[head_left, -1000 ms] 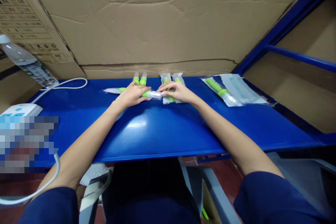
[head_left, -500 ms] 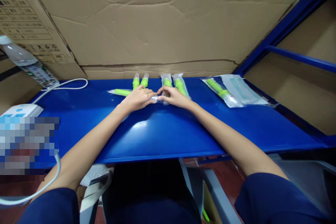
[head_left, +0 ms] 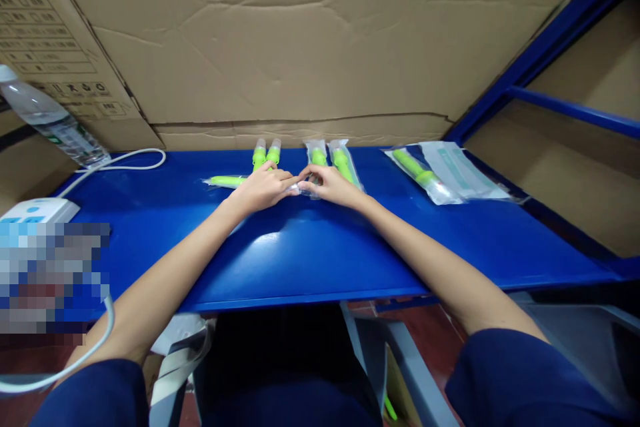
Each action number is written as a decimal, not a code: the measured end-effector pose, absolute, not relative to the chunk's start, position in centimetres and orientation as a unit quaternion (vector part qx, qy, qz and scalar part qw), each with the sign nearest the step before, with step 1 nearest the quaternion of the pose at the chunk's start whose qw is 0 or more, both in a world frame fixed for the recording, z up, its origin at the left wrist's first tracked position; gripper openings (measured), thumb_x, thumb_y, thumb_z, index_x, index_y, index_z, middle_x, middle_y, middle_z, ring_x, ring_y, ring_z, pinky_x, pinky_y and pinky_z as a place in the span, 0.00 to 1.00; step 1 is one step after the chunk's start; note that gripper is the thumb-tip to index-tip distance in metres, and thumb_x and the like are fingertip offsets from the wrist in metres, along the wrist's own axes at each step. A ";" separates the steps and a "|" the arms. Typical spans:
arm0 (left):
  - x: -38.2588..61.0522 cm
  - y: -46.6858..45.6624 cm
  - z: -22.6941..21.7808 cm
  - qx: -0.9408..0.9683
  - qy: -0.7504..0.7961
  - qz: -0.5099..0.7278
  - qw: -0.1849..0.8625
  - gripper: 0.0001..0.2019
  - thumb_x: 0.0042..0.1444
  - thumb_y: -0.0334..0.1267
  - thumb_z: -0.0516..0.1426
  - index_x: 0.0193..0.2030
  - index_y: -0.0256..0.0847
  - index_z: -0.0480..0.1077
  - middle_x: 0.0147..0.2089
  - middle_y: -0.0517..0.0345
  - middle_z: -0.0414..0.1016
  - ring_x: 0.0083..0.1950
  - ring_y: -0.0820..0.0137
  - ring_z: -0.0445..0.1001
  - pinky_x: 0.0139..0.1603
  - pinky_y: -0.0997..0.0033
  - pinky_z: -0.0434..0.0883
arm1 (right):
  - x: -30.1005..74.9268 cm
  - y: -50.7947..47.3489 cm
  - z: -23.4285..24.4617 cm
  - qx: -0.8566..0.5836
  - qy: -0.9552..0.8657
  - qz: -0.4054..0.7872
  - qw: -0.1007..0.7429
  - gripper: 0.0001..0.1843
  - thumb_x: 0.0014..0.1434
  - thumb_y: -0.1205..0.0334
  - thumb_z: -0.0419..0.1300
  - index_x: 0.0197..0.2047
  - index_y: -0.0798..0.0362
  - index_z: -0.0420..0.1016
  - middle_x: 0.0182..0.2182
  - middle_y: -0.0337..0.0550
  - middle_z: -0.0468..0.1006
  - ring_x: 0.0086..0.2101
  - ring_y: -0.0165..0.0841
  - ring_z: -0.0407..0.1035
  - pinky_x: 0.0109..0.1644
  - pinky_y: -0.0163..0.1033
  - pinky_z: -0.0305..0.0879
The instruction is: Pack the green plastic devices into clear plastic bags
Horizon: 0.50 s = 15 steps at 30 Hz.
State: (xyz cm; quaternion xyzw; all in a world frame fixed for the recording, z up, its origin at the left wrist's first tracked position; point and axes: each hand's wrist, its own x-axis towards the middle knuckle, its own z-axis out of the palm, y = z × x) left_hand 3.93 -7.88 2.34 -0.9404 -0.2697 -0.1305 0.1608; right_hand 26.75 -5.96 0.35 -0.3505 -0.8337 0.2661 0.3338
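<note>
Under my left hand (head_left: 264,185) lies a lime-green stick (head_left: 227,181) in a clear plastic bag. That hand is closed over it, and the bag's left end sticks out past my wrist. My right hand (head_left: 331,185) pinches the bag's clear end, its fingertips meeting those of the left hand. Behind my left hand stand two lime-green sticks with clear tips, a left one (head_left: 259,155) and a right one (head_left: 273,152). Just behind my right hand lie two more in clear bags, one (head_left: 318,155) partly covered by my fingers, the other (head_left: 343,161) slanted.
At the right, another bagged green stick (head_left: 413,167) rests on flat plastic bags (head_left: 465,170). A water bottle (head_left: 55,123), a white cable (head_left: 135,153) and a power strip (head_left: 43,210) are at the left. Cardboard (head_left: 290,53) backs the blue table (head_left: 320,260).
The bagged stick's left end has swung slightly toward me. Both hands stay nearly in place, fingers shifting a little at the bag's end.
</note>
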 end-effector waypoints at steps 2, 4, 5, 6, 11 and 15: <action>4.0 -8.1 2.7 -0.937 -0.285 -0.134 0.151 0.19 0.73 0.43 0.49 0.60 0.37 0.73 0.51 0.45 0.83 0.50 0.59 0.81 0.53 0.58 0.67 | 26.8 -5.7 0.5 -0.355 -0.818 0.294 0.344 0.31 0.57 0.30 0.62 0.38 0.54 0.77 0.32 0.46 0.81 0.31 0.34 0.73 0.36 0.39 0.69; 4.0 -8.3 3.1 -0.928 -0.314 -0.145 0.139 0.19 0.73 0.41 0.48 0.61 0.38 0.73 0.53 0.45 0.82 0.53 0.57 0.80 0.54 0.57 0.66 | 27.1 -5.4 0.7 -0.354 -0.788 0.345 0.368 0.38 0.58 0.23 0.54 0.37 0.54 0.77 0.33 0.48 0.81 0.31 0.34 0.74 0.35 0.39 0.70; 3.9 -8.4 3.4 -0.922 -0.331 -0.151 0.133 0.19 0.72 0.40 0.48 0.61 0.38 0.72 0.54 0.45 0.82 0.54 0.57 0.80 0.54 0.56 0.66 | 27.2 -5.2 0.9 -0.347 -0.770 0.376 0.382 0.41 0.58 0.21 0.49 0.38 0.54 0.77 0.35 0.49 0.82 0.31 0.34 0.75 0.34 0.39 0.70; 3.9 -8.5 3.7 -0.916 -0.347 -0.158 0.127 0.19 0.72 0.39 0.48 0.62 0.38 0.72 0.54 0.44 0.82 0.55 0.56 0.80 0.55 0.56 0.66 | 27.4 -5.1 1.1 -0.335 -0.754 0.406 0.392 0.43 0.58 0.20 0.46 0.39 0.54 0.77 0.37 0.50 0.82 0.31 0.33 0.75 0.34 0.39 0.71; 3.6 -8.5 4.4 -0.899 -0.399 -0.159 0.084 0.21 0.71 0.42 0.49 0.64 0.35 0.70 0.58 0.40 0.79 0.59 0.54 0.78 0.58 0.55 0.66 | 28.1 -5.4 2.0 -0.298 -0.736 0.458 0.400 0.34 0.52 0.33 0.69 0.49 0.53 0.78 0.44 0.48 0.82 0.36 0.31 0.77 0.42 0.37 0.75; 3.0 -7.9 3.9 -0.897 -0.403 -0.169 0.063 0.25 0.70 0.45 0.51 0.68 0.33 0.64 0.59 0.38 0.79 0.60 0.53 0.78 0.61 0.55 0.66 | 27.9 -5.7 2.0 -0.284 -0.745 0.473 0.376 0.31 0.47 0.43 0.75 0.48 0.54 0.79 0.46 0.48 0.82 0.39 0.32 0.77 0.45 0.38 0.74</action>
